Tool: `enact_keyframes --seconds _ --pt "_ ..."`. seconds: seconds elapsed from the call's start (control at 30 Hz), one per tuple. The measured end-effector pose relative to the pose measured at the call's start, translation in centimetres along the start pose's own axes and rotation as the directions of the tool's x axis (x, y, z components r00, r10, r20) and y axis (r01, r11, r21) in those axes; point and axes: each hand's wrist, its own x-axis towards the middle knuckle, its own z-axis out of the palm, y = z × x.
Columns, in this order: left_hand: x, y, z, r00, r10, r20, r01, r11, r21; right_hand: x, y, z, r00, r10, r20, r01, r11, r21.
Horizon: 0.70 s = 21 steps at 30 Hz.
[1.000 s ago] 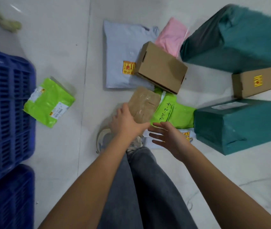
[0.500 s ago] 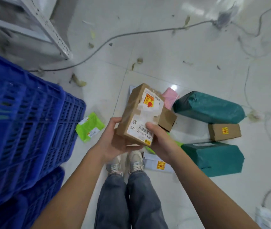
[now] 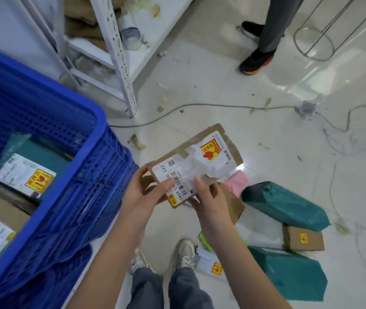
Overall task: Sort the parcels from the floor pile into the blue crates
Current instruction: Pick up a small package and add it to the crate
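— Above the floor, beside the blue crate [image 3: 101, 139], what's held?
— A taped cardboard parcel [image 3: 196, 166], label up; left hand [image 3: 142, 195] and right hand [image 3: 208, 197] both pinch its near end, fingers [image 3: 166, 182] closed on it.

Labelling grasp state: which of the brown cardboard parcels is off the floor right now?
The flat taped cardboard parcel with the white barcode label, held up by both the left hand and right hand. The small brown box lies on the floor between the green bags.

Parcel sorting room, blue crate [image 3: 101, 139], metal shelving [image 3: 119, 54], labelled parcels [image 3: 284, 206] on floor
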Motion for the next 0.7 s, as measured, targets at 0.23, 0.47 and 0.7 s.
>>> enact_keyframes --seconds 0.23,0.47,0.7 --pt "-1.2 7.1 -6.3 0.989 0.134 -0.054 -0.135 0.991 -0.004 2.6 -6.0 1.5 0.96 -0.068 0.27 0.133 0.964 -0.23" --pt "-2.0 8.5 -12.6 0.985 0.025 -0.173 -0.087 0.929 -0.359 1.2 -2.4 9.7 0.949 -0.133 0.285 0.217 0.933 -0.286" --pt "-3.8 8.5 -19.3 0.953 0.164 -0.254 -0.225 0.946 -0.233 -1.9 -0.3 22.1 0.871 -0.012 0.49 0.32 0.773 -0.549"
